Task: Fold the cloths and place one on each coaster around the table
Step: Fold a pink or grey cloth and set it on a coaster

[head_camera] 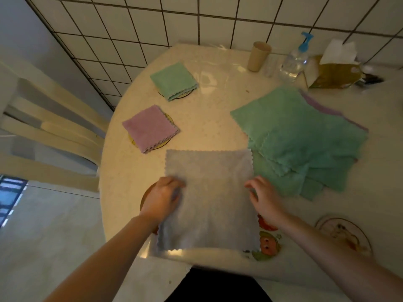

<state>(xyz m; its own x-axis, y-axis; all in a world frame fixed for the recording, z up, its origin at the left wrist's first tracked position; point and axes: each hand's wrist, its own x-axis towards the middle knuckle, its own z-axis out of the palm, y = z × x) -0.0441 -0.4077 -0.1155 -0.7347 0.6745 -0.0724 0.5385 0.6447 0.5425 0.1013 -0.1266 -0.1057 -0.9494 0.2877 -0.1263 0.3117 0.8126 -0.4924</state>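
1. The grey cloth (pixel 208 199) lies flat on the tabletop (pixel 202 131) at its near edge, spread ready for folding.
2. The left hand (pixel 162 198) pinches its left edge; the right hand (pixel 262 198) hovers with fingers loosely spread at the right edge.
3. A folded green cloth (pixel 173 80) and a folded pink cloth (pixel 150 127) each cover a coaster; unfolded cloths are stacked (pixel 305 136) to the right.
4. A tissue box (pixel 333 74) holds tissues.

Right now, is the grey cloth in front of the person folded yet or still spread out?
Spread out. The grey cloth lies flat as one open square on the table, unlike the folded pink cloth.
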